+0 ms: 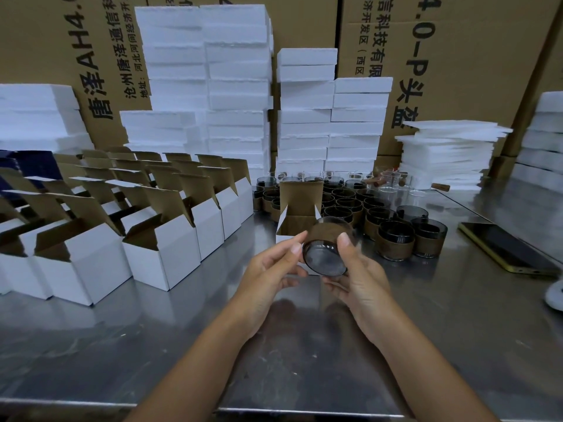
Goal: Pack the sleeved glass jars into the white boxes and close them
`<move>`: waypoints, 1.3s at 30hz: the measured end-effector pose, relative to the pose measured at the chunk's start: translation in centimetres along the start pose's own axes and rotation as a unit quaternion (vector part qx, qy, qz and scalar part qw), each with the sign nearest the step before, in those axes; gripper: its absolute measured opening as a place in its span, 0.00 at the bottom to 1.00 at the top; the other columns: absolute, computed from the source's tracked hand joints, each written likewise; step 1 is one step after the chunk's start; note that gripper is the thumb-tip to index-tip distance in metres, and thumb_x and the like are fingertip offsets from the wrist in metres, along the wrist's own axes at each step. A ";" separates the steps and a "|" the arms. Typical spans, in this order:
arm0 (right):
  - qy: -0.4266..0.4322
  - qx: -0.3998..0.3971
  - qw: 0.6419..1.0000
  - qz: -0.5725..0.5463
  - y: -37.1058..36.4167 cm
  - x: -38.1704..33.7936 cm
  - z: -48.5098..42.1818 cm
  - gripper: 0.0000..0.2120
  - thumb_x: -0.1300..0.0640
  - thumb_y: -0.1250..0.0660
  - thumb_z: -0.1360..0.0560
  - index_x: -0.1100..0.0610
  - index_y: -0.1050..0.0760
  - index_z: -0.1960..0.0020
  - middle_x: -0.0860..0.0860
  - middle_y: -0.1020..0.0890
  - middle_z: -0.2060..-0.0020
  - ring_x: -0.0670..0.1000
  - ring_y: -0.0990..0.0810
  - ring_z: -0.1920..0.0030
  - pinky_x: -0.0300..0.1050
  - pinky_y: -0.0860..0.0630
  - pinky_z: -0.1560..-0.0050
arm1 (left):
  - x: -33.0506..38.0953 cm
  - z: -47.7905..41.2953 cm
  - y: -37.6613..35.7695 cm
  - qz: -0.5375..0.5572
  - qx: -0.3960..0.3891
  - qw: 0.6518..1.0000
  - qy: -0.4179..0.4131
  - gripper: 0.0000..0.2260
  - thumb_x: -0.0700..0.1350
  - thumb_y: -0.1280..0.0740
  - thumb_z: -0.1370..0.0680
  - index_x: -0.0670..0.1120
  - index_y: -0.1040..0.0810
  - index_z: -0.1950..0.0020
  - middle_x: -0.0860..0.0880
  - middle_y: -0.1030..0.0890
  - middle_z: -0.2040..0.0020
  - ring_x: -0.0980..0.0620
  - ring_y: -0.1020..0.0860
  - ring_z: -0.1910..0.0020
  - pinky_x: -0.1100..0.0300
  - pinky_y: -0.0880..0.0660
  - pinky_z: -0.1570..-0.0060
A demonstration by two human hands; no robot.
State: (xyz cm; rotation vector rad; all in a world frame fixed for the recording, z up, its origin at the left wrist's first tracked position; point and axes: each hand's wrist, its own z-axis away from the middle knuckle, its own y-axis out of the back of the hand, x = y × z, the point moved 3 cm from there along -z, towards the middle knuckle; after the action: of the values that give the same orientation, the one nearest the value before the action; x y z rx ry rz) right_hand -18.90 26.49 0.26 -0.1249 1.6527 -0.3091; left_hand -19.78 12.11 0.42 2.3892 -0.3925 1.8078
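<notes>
Hands first: the left hand (268, 269) and the right hand (359, 275) together grip one sleeved glass jar (327, 248) above the tabletop (122, 345), its base tilted toward the camera. Just behind it stands one open white box (294, 226). Farther back stand roughly twenty more jars (396, 239), and at the left many open boxes (170, 257).

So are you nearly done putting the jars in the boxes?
Not yet. Done: the white boxes stand folded open in rows. In hand: the left hand and right hand hold one sleeved jar, tilted, before an open box. Left: many sleeved jars wait on the table, and those boxes are all unclosed.
</notes>
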 end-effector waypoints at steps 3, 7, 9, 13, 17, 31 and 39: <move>0.080 0.018 0.997 0.006 0.0 -0.3 0.1 0.33 0.41 0.25 0.49 0.57 0.22 0.48 0.49 0.14 0.59 0.45 0.16 0.57 0.41 0.21 0.54 | 0.0 -0.1 0.2 -0.027 0.031 0.999 -0.013 0.17 0.59 0.37 0.28 0.62 0.22 0.40 0.56 0.18 0.53 0.56 0.21 0.57 0.59 0.25 0.49; 0.140 0.048 0.989 0.027 0.4 -0.2 -0.2 0.25 0.59 0.21 0.40 0.50 0.26 0.46 0.44 0.17 0.53 0.40 0.18 0.53 0.30 0.24 0.58 | -0.1 -0.3 0.7 -0.171 0.148 0.972 -0.066 0.14 0.50 0.40 0.20 0.70 0.30 0.43 0.55 0.24 0.51 0.63 0.24 0.56 0.72 0.28 0.55; 0.162 0.058 0.984 0.036 0.6 0.0 -0.4 0.27 0.63 0.22 0.39 0.47 0.28 0.46 0.43 0.19 0.50 0.39 0.19 0.51 0.29 0.25 0.57 | -0.3 -0.5 0.7 -0.234 0.170 0.954 -0.075 0.15 0.48 0.40 0.20 0.69 0.33 0.39 0.54 0.30 0.50 0.64 0.28 0.54 0.77 0.31 0.57; 0.194 0.053 0.978 0.062 0.5 0.0 -0.3 0.29 0.65 0.22 0.39 0.46 0.30 0.46 0.44 0.20 0.47 0.42 0.20 0.47 0.37 0.24 0.47 | -1.2 -1.0 1.0 -0.320 0.182 0.929 -0.048 0.19 0.50 0.40 0.20 0.65 0.37 0.31 0.52 0.36 0.46 0.60 0.29 0.54 0.73 0.32 0.59; 0.228 0.052 0.969 0.083 0.2 -0.3 0.1 0.29 0.64 0.21 0.39 0.46 0.30 0.47 0.38 0.19 0.52 0.40 0.20 0.47 0.40 0.26 0.43 | -1.5 -1.2 1.2 -0.364 0.187 0.911 -0.050 0.16 0.51 0.40 0.21 0.63 0.32 0.34 0.52 0.37 0.45 0.60 0.28 0.53 0.64 0.30 0.54; 0.302 0.036 0.943 0.134 -0.3 -1.7 1.8 0.36 0.46 0.22 0.40 0.35 0.35 0.37 0.42 0.24 0.39 0.40 0.28 0.36 0.35 0.29 0.38 | 0.5 0.2 -0.6 -0.446 0.142 0.857 -0.215 0.18 0.59 0.42 0.23 0.47 0.22 0.49 0.52 0.29 0.59 0.53 0.30 0.57 0.56 0.29 0.59; 0.348 0.021 0.926 0.144 -0.6 -2.5 2.4 0.27 0.45 0.26 0.37 0.37 0.31 0.41 0.32 0.24 0.45 0.38 0.26 0.41 0.29 0.30 0.44 | 0.8 0.5 -1.1 -0.446 0.133 0.846 -0.259 0.09 0.53 0.37 0.24 0.49 0.25 0.55 0.60 0.33 0.63 0.63 0.32 0.59 0.66 0.34 0.61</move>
State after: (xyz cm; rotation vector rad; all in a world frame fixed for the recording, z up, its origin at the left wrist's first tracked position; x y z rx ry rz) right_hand -16.27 26.31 2.65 0.2952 2.3322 -0.1667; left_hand -18.79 12.98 1.11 2.5128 0.8647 0.8232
